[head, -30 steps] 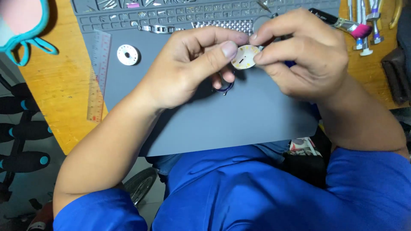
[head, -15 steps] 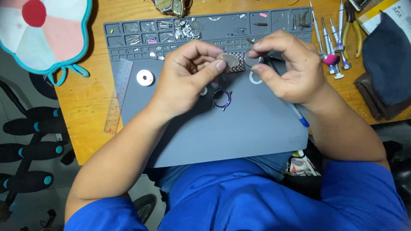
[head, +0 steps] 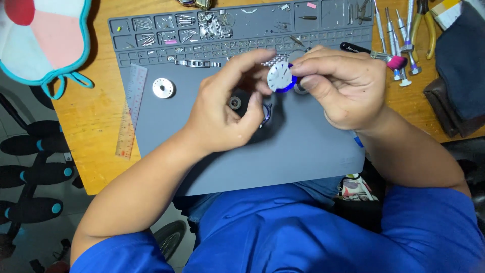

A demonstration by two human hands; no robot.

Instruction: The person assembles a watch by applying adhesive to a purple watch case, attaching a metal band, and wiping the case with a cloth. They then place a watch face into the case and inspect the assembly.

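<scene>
Grey silicone work mat [head: 303, 162] is lying on the wooden worktop [head: 96, 146] and serving as the reference here. Above the mat's upper middle, both hands are meeting around a small round watch dial [head: 280, 77], white-faced with a blue rim.

Right hand [head: 343, 86]: its grip is closing on the dial, thumb and forefinger pinching the dial's right edge, so the dial is sticking out to the left of the fingertips, face turned up towards the camera.

Left hand [head: 227, 108]: forefinger and thumb are reaching to the dial's left edge; whether they are actually touching it cannot be told. The lower fingers are curling around a dark round part [head: 252, 108] held just over the mat's centre, directly below the dial; its exact kind is hidden by the fingers.

Other items relative to the mat:
- silver disc [head: 163, 88] is resting on the mat's left part
- clear ruler [head: 131, 111] is lying along the mat's left edge
- small screwdrivers [head: 399, 35] are lying just off the mat's upper right corner
- tray compartments along the mat's top edge are holding small metal parts [head: 214, 23]
</scene>
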